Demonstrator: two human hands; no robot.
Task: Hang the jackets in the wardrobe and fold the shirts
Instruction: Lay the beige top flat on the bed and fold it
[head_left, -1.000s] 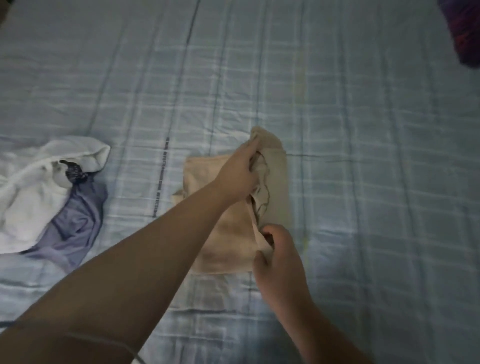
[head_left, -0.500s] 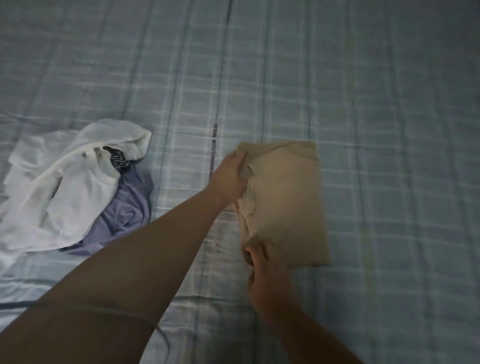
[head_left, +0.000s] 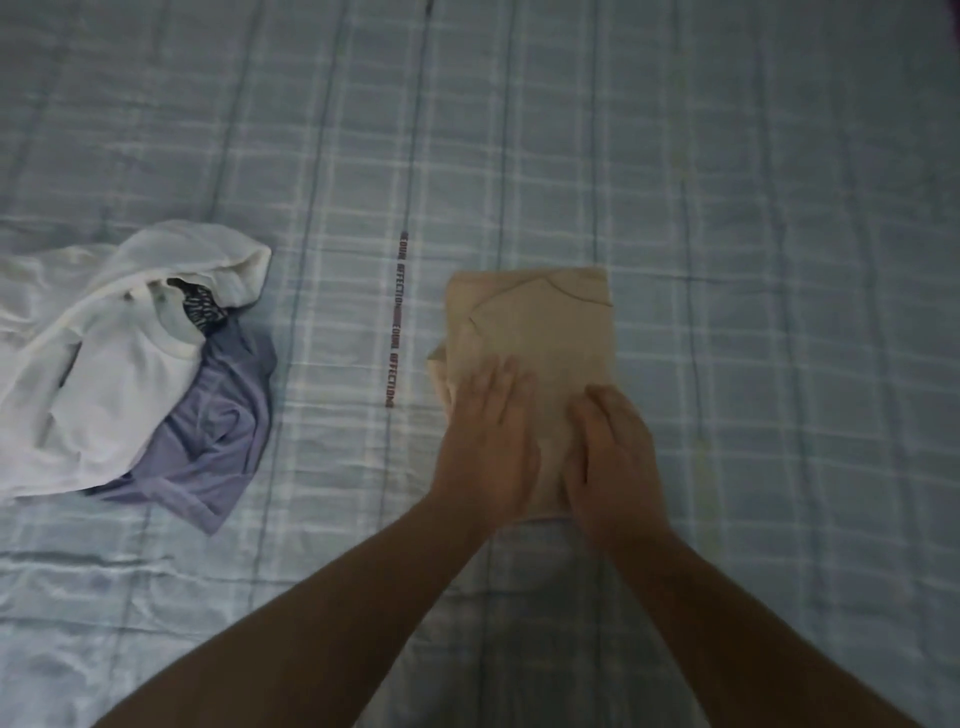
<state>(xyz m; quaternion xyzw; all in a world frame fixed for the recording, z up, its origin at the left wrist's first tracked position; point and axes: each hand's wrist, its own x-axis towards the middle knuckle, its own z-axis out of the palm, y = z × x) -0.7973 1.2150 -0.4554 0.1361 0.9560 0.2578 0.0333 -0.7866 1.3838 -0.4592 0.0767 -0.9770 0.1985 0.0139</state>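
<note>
Hands are lying flat, side by side, on top of a folded tan shirt (head_left: 550, 332). The left hand (head_left: 491, 441) is spreading wide with straight fingers (head_left: 498, 384), and the right hand (head_left: 610, 457) is lying wide and flat just beside it; neither one is gripping anything. They are pressing on the near half of the shirt, most likely to squash the folds down so the bundle is not popping open. The shirt is sitting as a neat rectangle on the bed sheet (head_left: 753, 208), a little right of the middle, with its neck seam showing at the far end. One bit of cloth is poking out on its left side, so that edge may be needing a tuck. Just left of the shirt, a line of small red writing (head_left: 397, 322) is running along the pale blue checked sheet; it seems to be saying "EQUAL AFFECTION" twice, though the letters are tiny and blurry. Well apart on the left, a white shirt (head_left: 104, 374) is lying in a crumpled heap, partly on top of a purple shirt (head_left: 218, 447). These two are looking unfolded, so they are probably waiting for their turn. A dark tag (head_left: 200, 306) is showing inside the white shirt's collar, but its words are too small to read.
</note>
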